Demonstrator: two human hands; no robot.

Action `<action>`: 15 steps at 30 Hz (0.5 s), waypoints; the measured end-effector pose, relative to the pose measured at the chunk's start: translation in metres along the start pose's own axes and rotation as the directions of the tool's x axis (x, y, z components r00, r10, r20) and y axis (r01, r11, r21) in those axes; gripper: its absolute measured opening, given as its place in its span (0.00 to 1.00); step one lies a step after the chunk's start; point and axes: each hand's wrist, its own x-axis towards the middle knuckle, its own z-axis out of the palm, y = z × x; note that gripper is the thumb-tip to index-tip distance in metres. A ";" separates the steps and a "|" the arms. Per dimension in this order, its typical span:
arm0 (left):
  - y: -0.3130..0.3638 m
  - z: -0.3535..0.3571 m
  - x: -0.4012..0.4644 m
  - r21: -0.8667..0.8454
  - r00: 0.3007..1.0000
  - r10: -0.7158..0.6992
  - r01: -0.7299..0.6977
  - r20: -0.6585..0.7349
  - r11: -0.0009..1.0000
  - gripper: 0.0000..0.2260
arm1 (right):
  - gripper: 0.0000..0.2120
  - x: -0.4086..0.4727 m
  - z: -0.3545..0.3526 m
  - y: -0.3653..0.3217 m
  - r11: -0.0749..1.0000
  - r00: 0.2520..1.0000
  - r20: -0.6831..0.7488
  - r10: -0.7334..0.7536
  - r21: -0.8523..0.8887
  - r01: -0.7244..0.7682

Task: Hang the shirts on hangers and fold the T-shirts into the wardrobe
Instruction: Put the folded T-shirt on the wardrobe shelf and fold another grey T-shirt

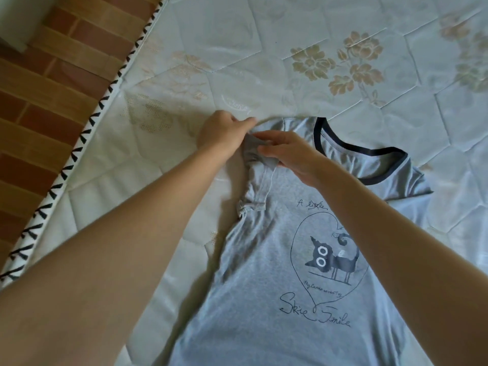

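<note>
A light grey-blue T-shirt [277, 260] lies front side up on a quilted mattress [343, 48], filling the lower middle and lower right of the frame, with its hem running out of the bottom edge. Its navy-trimmed neckline [361, 154] sits at centre right, and a printed heart outline with a dark cat and handwritten-style lettering [330, 262] covers the chest. The sleeve [257, 170] on the frame's left side is bunched and folded in over the shirt body, just left of centre; the other sleeve lies flat toward the right edge.

Both hands meet at that bunched sleeve. The left hand [224, 133] comes in from the lower left, its fingers curled and pinching the fabric at the shoulder edge. The right hand [290, 157] reaches in from the lower right across the shirt, its fingers bent and thumb pressed against them, gripping the upper end of the gathered sleeve. The two hands are nearly touching.

The mattress is pale blue-white with a beige flower pattern [340, 62] in the upper right of the frame. Its border carries a white piping with black chevron marks [87, 128], running diagonally from the top centre down to the left edge. Beyond it, in the upper left, a floor of brown and tan tiles [39, 88] shows.
</note>
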 end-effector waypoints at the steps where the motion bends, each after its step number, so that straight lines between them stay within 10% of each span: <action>1: 0.006 -0.001 0.005 0.063 1.000 0.003 -0.005 0.031 0.998 0.19 | 0.16 0.000 0.000 0.000 0.999 0.999 -0.047 -0.004 -0.041 0.002; 6: 0.019 0.000 0.022 0.250 0.998 0.018 -0.031 0.053 0.968 0.13 | 0.05 0.001 -0.004 0.007 0.972 0.980 -0.198 0.034 -0.222 -0.079; 15: 0.005 0.002 0.028 0.192 0.948 0.317 -0.312 0.005 0.930 0.08 | 0.15 0.000 -0.004 0.022 0.992 0.909 -0.400 0.116 0.085 -0.089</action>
